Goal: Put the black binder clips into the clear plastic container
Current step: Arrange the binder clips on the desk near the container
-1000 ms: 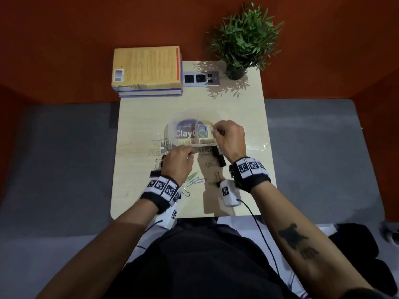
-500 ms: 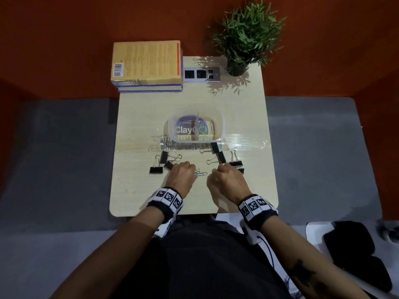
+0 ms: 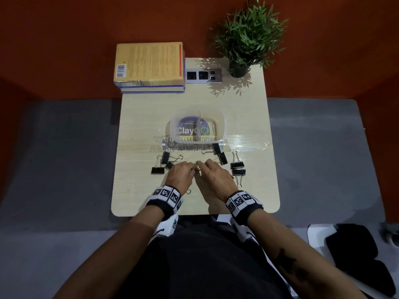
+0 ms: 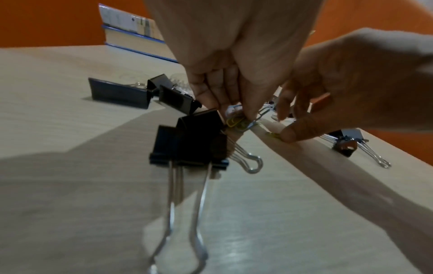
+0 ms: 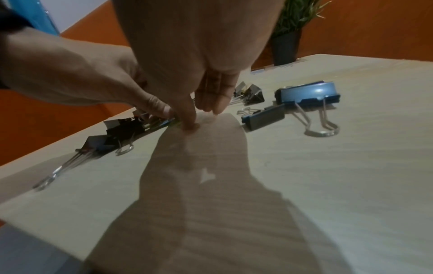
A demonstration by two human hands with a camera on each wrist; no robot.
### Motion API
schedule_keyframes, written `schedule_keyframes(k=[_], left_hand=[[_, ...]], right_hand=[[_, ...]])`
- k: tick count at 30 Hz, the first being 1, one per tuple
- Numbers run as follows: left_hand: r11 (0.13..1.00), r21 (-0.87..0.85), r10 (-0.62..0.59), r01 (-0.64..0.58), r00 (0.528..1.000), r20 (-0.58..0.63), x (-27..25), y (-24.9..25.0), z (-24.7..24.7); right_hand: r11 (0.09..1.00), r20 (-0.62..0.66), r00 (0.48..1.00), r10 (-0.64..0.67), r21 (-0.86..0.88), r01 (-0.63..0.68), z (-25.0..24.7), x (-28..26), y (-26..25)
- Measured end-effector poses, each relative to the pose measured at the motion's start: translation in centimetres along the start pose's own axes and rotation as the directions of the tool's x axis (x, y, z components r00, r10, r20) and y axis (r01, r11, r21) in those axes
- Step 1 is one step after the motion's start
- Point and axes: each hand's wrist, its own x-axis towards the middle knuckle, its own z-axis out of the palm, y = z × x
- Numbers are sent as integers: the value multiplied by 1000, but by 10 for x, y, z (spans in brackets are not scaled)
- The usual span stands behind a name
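Left hand (image 4: pixel 234 77) pinches small coloured paper clips (image 4: pixel 236 123) on the bench (image 3: pixel 138 190); right hand (image 3: pixel 216 176) presses fingertips down beside them (grip holding nothing). Black binder clips (image 3: pixel 237 168) lie scattered near both hands, outside the clear container (image 3: pixel 222 126).

Black binder clips (image 3: pixel 237 168) scattered loose on table, near clear plastic container (image 3: pixel 198 126); none inside.

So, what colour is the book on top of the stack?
The top book has a yellow-orange cover with a white barcode label; clearest in the head view.
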Motion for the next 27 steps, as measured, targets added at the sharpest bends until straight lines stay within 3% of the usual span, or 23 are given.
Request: schedule_keyframes(k=[4, 7, 13, 16, 20, 24, 27], left_hand=[[993, -61, -99, 98, 995, -19, 2, -1, -4], [993, -61, -107, 105, 994, -31, 2, -2, -7], [997, -78, 2, -9, 996, -95, 7, 12, -23], [982, -146, 91, -118, 979, -180, 19, 39, -40], [956, -269, 29, -115, 952, -304, 59, 74, -62], [942, -335, -91, 4, 965, -246, 92, 85, -63], [954, -300, -52, -19, 973, -226, 96, 86, -62]], right_hand=[[998, 90, 996, 18, -63, -13, 3, 9, -1], [992, 113, 993, 35, -122, -21, 9, 13, 0], [995, 38, 998, 52, -85, -49, 4, 10, 4], [993, -37, 992, 117, 39, -115, -3, 2, 11], [917, -163, 935, 316, 307, -256, -31, -13, 25], [796, -213, 828, 519, 475, -377, -67, -5, 34], [781, -220, 812, 541, 490, -387, -85, 24, 35]])
